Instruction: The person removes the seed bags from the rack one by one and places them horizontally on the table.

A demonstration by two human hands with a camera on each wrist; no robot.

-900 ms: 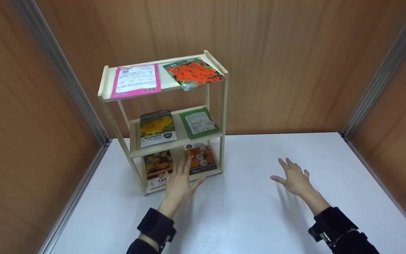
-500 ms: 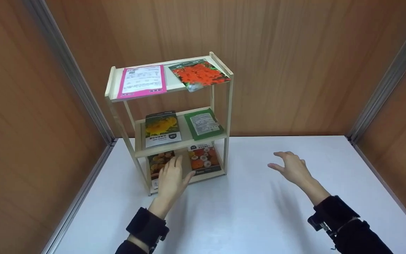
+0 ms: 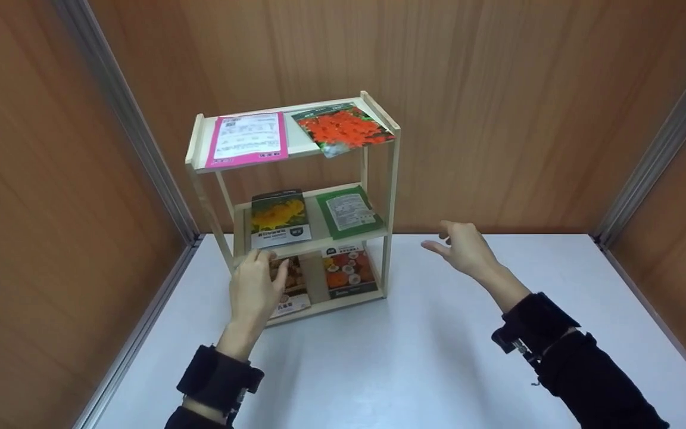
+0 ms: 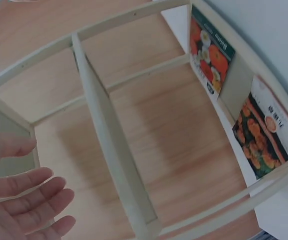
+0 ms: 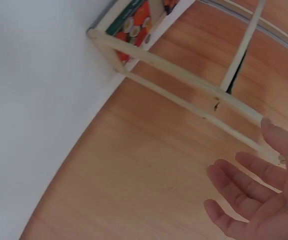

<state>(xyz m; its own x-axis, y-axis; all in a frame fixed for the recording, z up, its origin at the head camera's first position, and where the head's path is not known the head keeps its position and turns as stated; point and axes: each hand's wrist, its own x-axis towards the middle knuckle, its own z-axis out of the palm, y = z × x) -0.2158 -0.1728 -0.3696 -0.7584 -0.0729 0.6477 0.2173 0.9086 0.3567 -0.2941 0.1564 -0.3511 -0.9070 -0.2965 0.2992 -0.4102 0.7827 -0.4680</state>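
A pale wooden three-tier shelf (image 3: 392, 196) stands on the white table against the back wall. Its top tier holds a pink packet (image 3: 249, 136) and an orange-flower packet (image 3: 343, 126). On the middle tier lie a yellow-flower packet (image 3: 279, 217) and a green packet (image 3: 349, 211). The bottom tier carries a brown-orange packet (image 3: 291, 289) and a mixed-flower packet (image 3: 349, 271). My left hand (image 3: 255, 280) is raised at the front edge of the middle tier, fingers relaxed and holding nothing; contact is unclear. My right hand (image 3: 465, 247) hovers open to the right of the shelf.
The white table (image 3: 414, 357) stretches in front and to the right of the shelf. Wood-panel walls with metal corner strips (image 3: 140, 155) close in the left, back and right sides. The left wrist view looks in at the shelf frame (image 4: 113, 150) and both bottom packets.
Both hands have risen and moved forward. The left hand went from the bottom tier up to the middle tier's front edge; the right hand moved left, closer to the shelf's right side.
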